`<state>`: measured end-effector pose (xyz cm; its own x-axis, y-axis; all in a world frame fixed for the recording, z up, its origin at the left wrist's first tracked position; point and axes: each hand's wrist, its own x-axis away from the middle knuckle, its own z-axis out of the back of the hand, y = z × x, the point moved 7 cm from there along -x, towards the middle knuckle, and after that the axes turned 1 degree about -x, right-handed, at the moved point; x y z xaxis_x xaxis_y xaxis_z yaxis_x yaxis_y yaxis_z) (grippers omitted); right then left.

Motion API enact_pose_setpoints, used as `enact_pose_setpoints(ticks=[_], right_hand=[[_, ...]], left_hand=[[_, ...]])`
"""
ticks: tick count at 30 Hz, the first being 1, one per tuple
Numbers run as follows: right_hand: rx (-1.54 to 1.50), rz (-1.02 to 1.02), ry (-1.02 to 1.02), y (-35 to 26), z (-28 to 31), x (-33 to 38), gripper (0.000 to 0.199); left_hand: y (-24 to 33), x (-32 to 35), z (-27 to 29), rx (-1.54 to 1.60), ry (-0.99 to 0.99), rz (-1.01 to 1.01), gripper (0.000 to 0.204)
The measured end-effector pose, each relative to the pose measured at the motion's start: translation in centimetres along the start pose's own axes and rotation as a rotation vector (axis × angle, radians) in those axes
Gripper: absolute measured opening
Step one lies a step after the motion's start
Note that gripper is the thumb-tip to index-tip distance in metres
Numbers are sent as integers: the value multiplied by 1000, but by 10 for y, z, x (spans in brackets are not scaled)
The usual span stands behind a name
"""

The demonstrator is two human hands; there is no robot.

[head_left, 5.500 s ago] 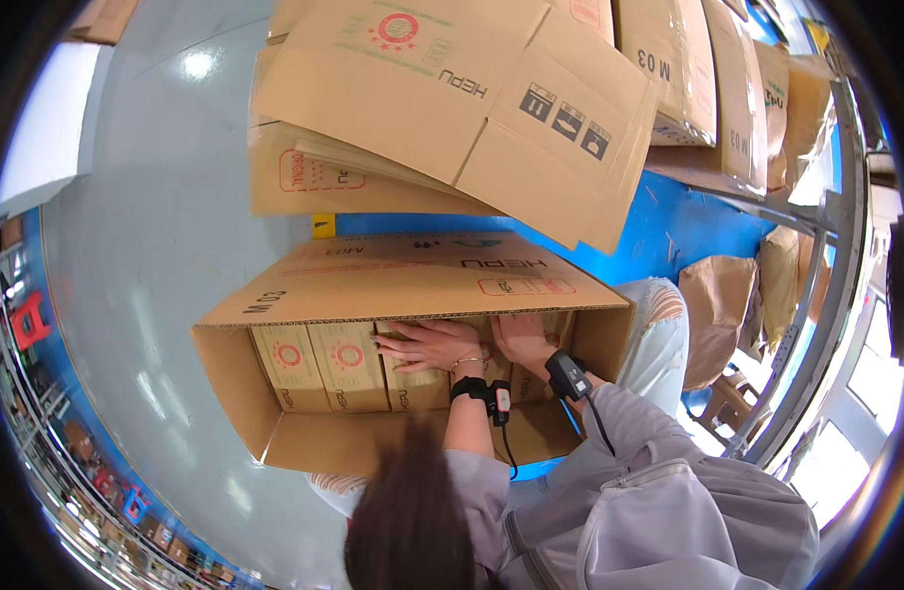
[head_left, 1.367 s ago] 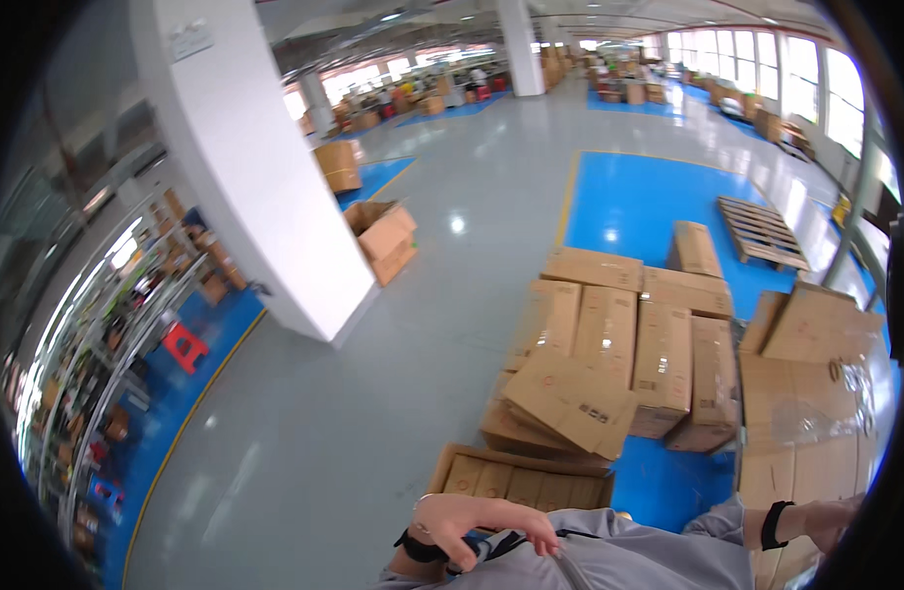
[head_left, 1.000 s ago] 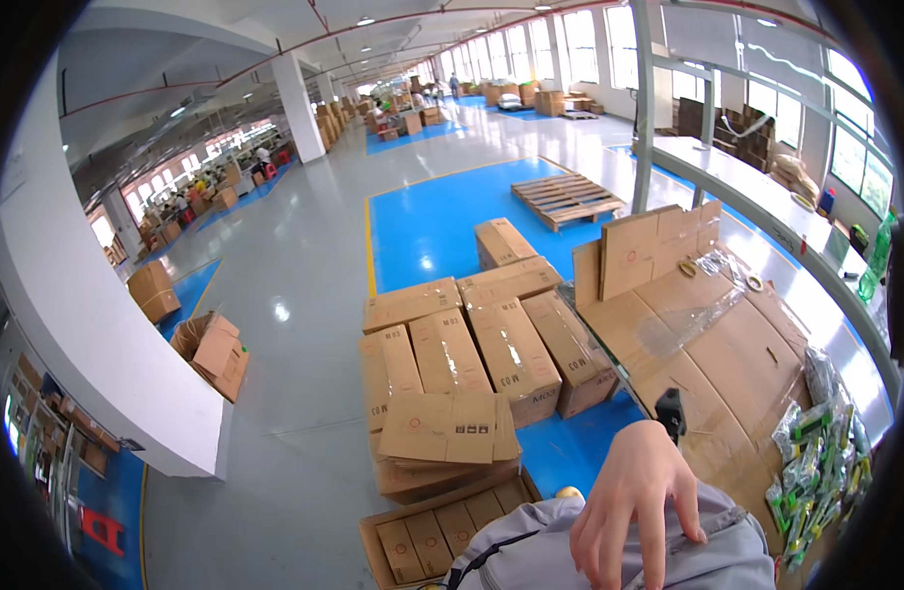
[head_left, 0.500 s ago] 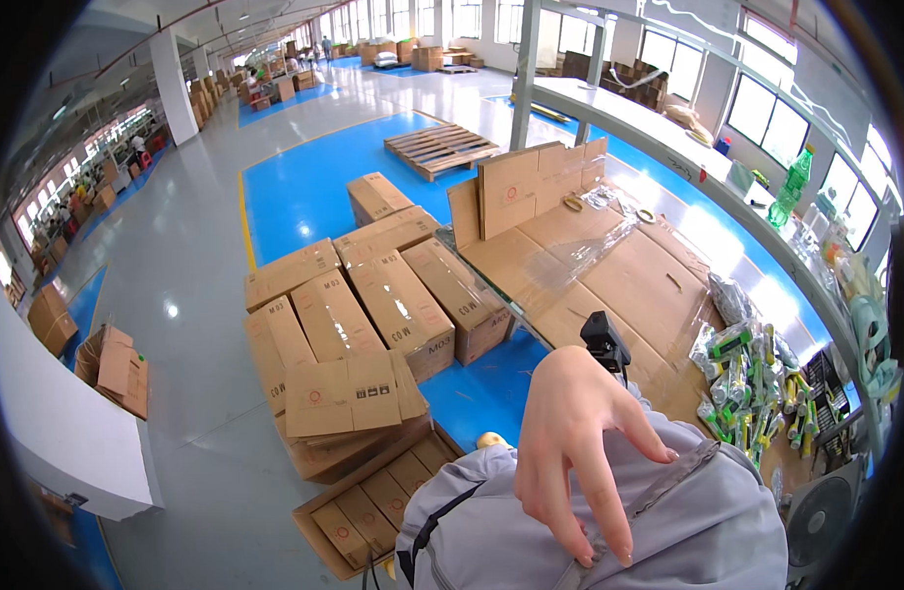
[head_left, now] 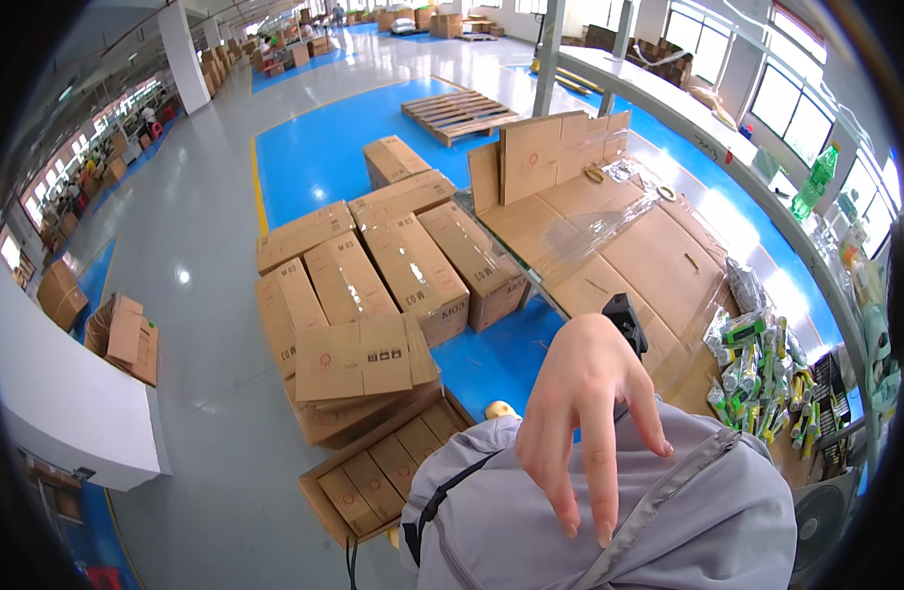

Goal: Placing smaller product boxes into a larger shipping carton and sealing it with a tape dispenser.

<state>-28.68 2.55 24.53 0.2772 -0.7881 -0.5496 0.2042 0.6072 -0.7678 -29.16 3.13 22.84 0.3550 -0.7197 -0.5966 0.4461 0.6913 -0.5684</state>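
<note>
One hand [head_left: 585,413] hangs with fingers [head_left: 598,492] loosely spread, empty, over a grey jacket [head_left: 531,521].

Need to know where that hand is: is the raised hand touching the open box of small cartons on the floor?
Apart. The head view shows the hand raised over a grey sleeve, well clear of the open box lower left.

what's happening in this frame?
One bare hand, fingers spread and pointing down, hangs in front of a grey jacket, holding nothing. Which hand it is isn't clear; the other is out of view. Below, an open box of small cartons sits on the floor beside stacked cardboard boxes. A cardboard-covered table stands to the right.
</note>
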Motion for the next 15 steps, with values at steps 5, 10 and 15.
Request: enact_pose_setpoints(ticks=[5, 10, 15], right_hand=[[-1, -7, 121, 1, 6, 7, 49], [-8, -33, 155, -2, 9, 16, 48], [44, -52, 147, -4, 7, 19, 62]], left_hand=[[15, -6, -4, -4, 44, 141, 40], [34, -55, -13, -22, 52, 512, 42], [67, -126, -28, -179, 9, 1094, 46]])
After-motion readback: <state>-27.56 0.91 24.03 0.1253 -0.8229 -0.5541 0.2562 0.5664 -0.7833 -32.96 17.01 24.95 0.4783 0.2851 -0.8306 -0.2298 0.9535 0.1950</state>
